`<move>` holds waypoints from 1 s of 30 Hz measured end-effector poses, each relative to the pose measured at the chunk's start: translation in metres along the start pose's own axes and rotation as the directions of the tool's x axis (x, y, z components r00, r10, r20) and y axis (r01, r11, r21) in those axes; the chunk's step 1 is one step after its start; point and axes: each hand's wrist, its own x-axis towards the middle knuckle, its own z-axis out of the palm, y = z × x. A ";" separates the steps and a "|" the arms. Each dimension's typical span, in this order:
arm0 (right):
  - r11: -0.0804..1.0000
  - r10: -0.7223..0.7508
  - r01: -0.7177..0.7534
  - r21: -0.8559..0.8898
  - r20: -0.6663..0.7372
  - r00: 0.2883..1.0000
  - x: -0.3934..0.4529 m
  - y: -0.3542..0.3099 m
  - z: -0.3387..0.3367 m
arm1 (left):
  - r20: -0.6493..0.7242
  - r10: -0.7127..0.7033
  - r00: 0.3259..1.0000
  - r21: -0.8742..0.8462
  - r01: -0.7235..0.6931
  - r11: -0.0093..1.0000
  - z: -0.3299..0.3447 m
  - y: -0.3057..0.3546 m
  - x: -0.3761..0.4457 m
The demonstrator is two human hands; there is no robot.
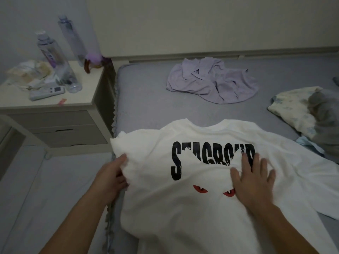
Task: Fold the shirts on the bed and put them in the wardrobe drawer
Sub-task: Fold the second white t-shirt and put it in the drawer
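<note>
Left hand (111, 176) seemingly pinches white shirt (192, 217) edge.

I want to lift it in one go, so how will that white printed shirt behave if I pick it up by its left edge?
Probably floppy: the white shirt already creases where the left hand grips it. It looks light and thin. The side under the flat right hand would likely sag and drag across the bed.

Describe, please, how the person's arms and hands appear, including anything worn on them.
Both forearms are bare, with no sleeves in view. The left hand and right hand wear no gloves, and no rings, watch or bands show. Fingernails look short and unpainted.
</note>
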 end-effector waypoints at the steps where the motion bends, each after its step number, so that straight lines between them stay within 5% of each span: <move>1: 1.000 -0.002 0.002 -0.008 -0.002 1.000 0.000 -0.001 0.003 | -0.014 0.006 1.000 -0.078 -0.007 0.997 0.009 0.007 0.007; 4: 1.000 0.006 -0.006 -0.013 -0.013 1.000 0.000 -0.001 0.008 | 0.030 -0.012 0.999 -0.245 0.019 0.969 0.022 0.023 0.026; 7: 1.000 0.008 -0.008 -0.012 -0.036 0.999 0.000 -0.001 0.011 | 0.100 -0.050 0.994 -0.234 0.072 0.969 0.019 0.034 0.036; 11: 1.000 0.000 -0.001 -0.018 -0.061 0.998 0.001 -0.001 0.013 | -0.114 0.091 0.989 -0.356 -0.126 0.926 -0.002 0.053 0.052; 15: 1.000 -0.026 0.024 -0.018 -0.081 0.996 0.002 -0.001 0.016 | -0.409 0.370 0.834 -0.203 -0.479 0.854 -0.014 0.065 0.058; 17: 1.000 -0.023 0.023 -0.004 -0.083 0.996 0.002 0.001 0.016 | -0.294 0.296 0.909 -0.250 -0.372 0.894 -0.006 0.058 0.051; 19: 1.000 -0.019 0.018 -0.009 -0.078 0.997 0.002 0.002 0.016 | -0.167 0.069 0.983 -0.336 -0.123 0.934 -0.010 0.038 0.049; 21: 1.000 -0.022 0.021 -0.016 -0.077 0.997 0.002 0.001 0.016 | -0.134 -0.087 0.987 -0.326 0.039 0.945 -0.027 0.019 0.051; 26: 1.000 -0.019 0.018 -0.016 -0.070 0.997 0.001 0.001 0.015 | 0.017 -0.123 0.992 -0.076 0.123 0.989 -0.039 0.014 0.052; 30: 1.000 -0.018 0.017 -0.012 -0.070 0.997 0.001 0.000 0.015 | -0.101 -0.004 0.995 0.086 0.012 0.996 -0.019 0.023 0.058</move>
